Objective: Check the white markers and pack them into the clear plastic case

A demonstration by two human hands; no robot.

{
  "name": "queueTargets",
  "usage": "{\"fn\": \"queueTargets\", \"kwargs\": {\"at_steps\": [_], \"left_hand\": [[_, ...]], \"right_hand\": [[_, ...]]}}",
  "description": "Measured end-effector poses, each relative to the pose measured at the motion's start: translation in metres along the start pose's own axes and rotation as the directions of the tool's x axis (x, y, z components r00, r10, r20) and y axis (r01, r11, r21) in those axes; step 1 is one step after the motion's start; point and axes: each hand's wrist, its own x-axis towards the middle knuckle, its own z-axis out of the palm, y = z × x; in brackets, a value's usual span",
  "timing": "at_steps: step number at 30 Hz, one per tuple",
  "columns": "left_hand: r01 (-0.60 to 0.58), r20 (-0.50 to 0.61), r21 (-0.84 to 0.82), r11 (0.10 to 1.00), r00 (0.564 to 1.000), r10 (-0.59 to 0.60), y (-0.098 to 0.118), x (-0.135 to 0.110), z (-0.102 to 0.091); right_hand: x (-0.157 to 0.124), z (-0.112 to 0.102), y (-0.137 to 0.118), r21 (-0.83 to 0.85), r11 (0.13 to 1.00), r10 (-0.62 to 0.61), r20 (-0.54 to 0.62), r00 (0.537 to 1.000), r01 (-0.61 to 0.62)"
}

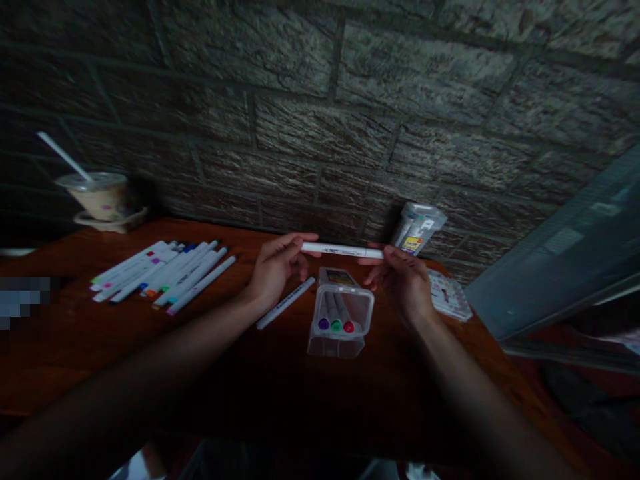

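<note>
A marker [344,250] spans from left grip [274,270] to right grip [405,277] over a table [75,347] set before a wall [300,133]. Below, three markers [336,325] lie in a case [336,348], a loose marker [286,303] to its left. Farther left lies a marker pile [160,273]; behind it, a cup [100,200] sits in a carrier [113,222]. Behind the right grip stands a second case [417,227]; to its right lies a flat case [450,297].

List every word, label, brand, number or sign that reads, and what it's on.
Nothing legible; all print is too small or blurred.
Held marker: dark lettering.
Loose marker beside the open case: dark lettering.
Upright case: yellow label.
Open case: yellowish label.
Its marker ends: any numbers unreadable.
Marker pile: dark print.
</note>
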Motion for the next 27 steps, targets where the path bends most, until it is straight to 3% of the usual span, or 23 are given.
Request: {"fn": "queueTargets", "kwargs": {"at_steps": [17, 27], "left_hand": [[0.076, 0.014, -0.085, 0.993, 0.997, -0.075, 0.0053, 0.0003, 0.0015], [0.023, -0.003, 0.04, 0.999, 1.0, -0.022, 0.0007, -0.0005, 0.004]], "right_hand": [[0.0015, -0.001, -0.0002, -0.037, 0.999, 0.012, 0.017, 1.0, -0.011], [0.0032, 0.0014, 0.0026, -0.021, 1.0, -0.002, -0.035, 0.999, 0.001]]}}
